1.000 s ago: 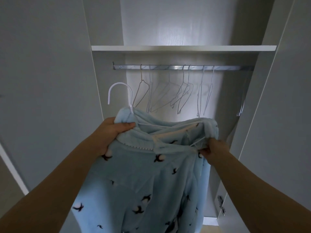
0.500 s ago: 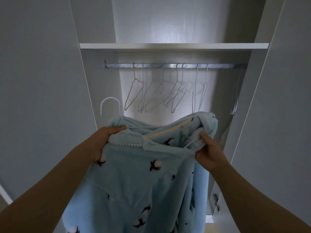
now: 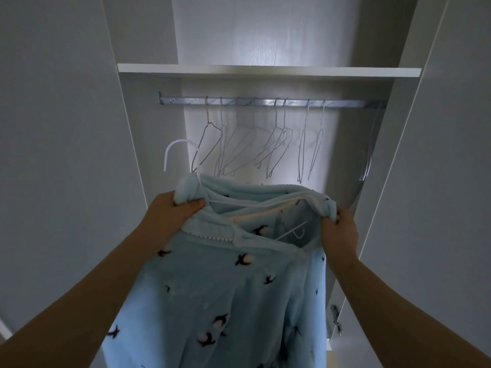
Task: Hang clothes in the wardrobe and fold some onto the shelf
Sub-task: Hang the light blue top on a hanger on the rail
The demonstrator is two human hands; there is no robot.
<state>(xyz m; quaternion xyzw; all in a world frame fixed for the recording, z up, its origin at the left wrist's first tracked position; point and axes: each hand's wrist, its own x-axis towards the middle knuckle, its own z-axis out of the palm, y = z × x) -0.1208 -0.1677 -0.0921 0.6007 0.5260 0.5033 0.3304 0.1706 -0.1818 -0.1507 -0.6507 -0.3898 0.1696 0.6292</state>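
L hand grips the light-blue fleece garment at its near shoulder, right by the base of the white hanger hook; fingers curled into the fabric, thumb on top. R hand grips the other shoulder, fingers bunched round a wad of fleece; can't tell if they also catch the hanger end under it. Hanger sits inside the neck opening, its arms visible through the collar, hook sticking up and to the left of the L hand, free in air. Garment is held up in front of the open wardrobe, below the rail, not touching it; body hangs down btwn both forearms, dark bird print on it. Rail carries a row of bare wire hangers, approx mid-span, plus one more at far right end. Shelf runs just above the rail. Door panels stand open on both sides; hinge shows low right.
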